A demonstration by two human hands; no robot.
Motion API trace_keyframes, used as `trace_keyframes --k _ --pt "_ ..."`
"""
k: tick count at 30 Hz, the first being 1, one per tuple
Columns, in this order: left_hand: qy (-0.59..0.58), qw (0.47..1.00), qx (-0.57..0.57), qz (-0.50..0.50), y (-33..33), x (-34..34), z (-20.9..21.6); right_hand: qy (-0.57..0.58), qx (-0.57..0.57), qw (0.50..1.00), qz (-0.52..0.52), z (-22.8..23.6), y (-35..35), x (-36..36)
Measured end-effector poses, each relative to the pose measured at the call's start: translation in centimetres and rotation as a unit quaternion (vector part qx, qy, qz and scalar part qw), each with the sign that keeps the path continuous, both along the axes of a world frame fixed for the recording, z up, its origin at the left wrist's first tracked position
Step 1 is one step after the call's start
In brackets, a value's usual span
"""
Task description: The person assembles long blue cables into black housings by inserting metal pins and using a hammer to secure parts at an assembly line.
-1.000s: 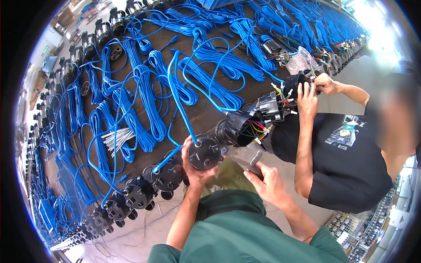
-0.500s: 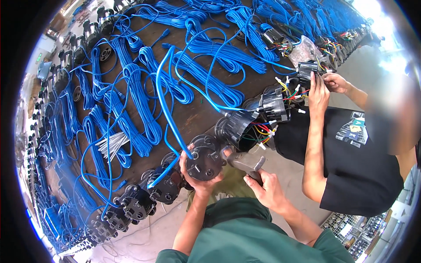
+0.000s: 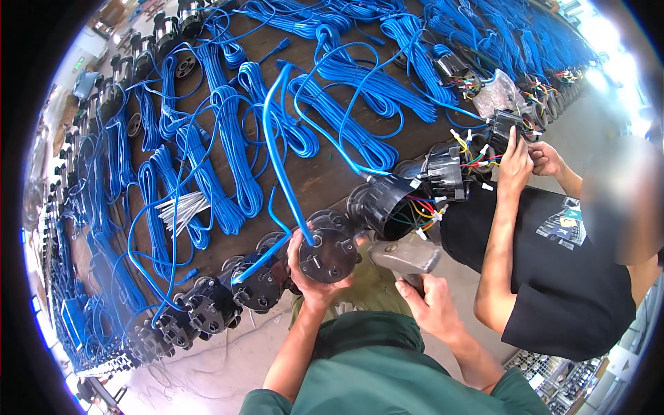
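Note:
My left hand (image 3: 317, 289) is wrapped round a black round motor-like housing (image 3: 330, 257) at the near edge of the table, its flat end with small studs turned up. A thick blue cable (image 3: 277, 149) rises from that end. My right hand (image 3: 436, 304) grips the dark handle of a hammer (image 3: 408, 257), whose worn grey head lies just right of the housing. Its near end seems close to the housing's side; whether they touch I cannot tell. Left of my left hand sits a similar black housing (image 3: 259, 287) with its own blue cable.
Bundled blue cables (image 3: 346, 131) cover the dark table (image 3: 315, 183). White ties (image 3: 183, 211) lie among them. Open housings with coloured wires (image 3: 384, 204) stand at the right. Beside me a co-worker in a black shirt (image 3: 536, 277) handles another one. More housings line the left edge.
The hammer head has turned in my right hand and shows its broad side now. The left hand keeps its hold on the housing. The whole view has shifted slightly.

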State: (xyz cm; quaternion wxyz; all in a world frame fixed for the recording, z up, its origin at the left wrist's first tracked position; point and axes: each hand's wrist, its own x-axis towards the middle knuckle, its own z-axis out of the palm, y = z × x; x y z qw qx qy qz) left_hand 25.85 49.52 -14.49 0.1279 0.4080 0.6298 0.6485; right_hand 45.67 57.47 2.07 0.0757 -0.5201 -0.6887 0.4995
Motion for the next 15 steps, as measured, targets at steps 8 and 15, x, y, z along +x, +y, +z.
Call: trace_keyframes --k 8,15 --pt "0.002 1.000 0.010 0.029 0.6 0.1 1.2 0.038 0.027 0.998 0.033 3.9 0.7 -0.6" --pt "0.087 0.995 -0.011 0.043 0.3 -0.8 2.2 -0.067 0.292 0.933 0.197 5.9 1.7 -3.6"
